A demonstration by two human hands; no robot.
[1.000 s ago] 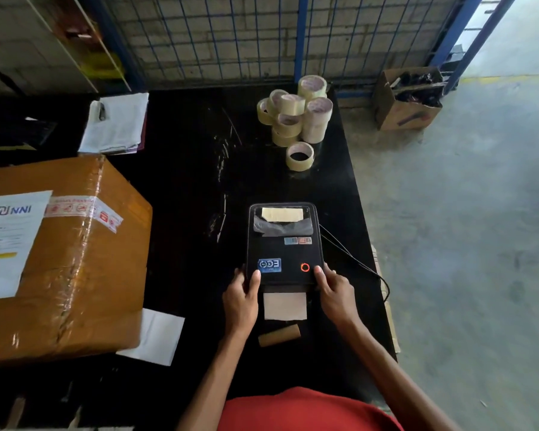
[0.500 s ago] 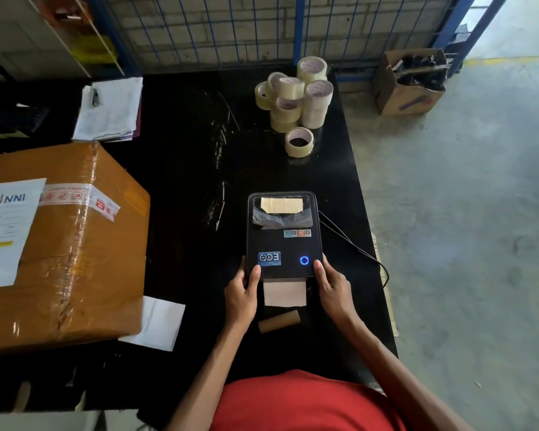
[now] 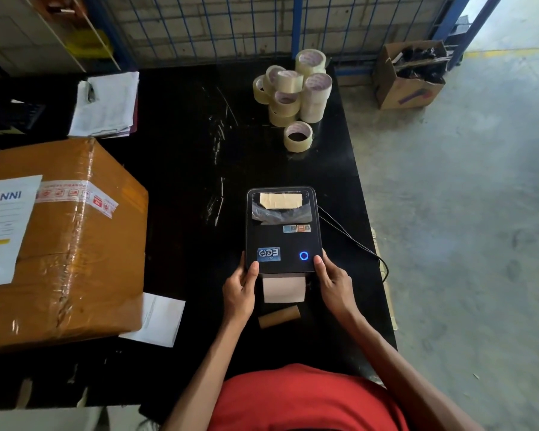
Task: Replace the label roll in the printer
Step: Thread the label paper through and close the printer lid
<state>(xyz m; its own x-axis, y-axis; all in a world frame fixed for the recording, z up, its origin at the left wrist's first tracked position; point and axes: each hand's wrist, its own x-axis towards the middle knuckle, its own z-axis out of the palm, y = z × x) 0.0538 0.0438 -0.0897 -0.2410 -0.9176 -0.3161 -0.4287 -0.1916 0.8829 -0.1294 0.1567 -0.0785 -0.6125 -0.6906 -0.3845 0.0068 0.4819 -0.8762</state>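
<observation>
The black label printer (image 3: pixel 282 237) lies on the black table (image 3: pixel 184 157) with its lid down and a blue ring light (image 3: pixel 303 255) lit. Through its top window the label roll (image 3: pixel 280 200) shows. A strip of label paper (image 3: pixel 283 289) sticks out of the front slot. My left hand (image 3: pixel 240 290) grips the printer's near left corner, thumb on top. My right hand (image 3: pixel 333 283) grips the near right corner the same way. An empty brown cardboard core (image 3: pixel 279 317) lies on the table between my wrists.
A large taped carton (image 3: pixel 59 237) stands at the left, with white paper (image 3: pixel 156 318) under its near corner. Several tape rolls (image 3: pixel 293 91) are piled at the back right. Papers (image 3: pixel 106 104) lie at the back left. A cable (image 3: pixel 355 241) runs off the printer's right side.
The printer's ring light went from red to blue. More label paper now sticks out of the front slot. Both hands stay on the printer's near corners.
</observation>
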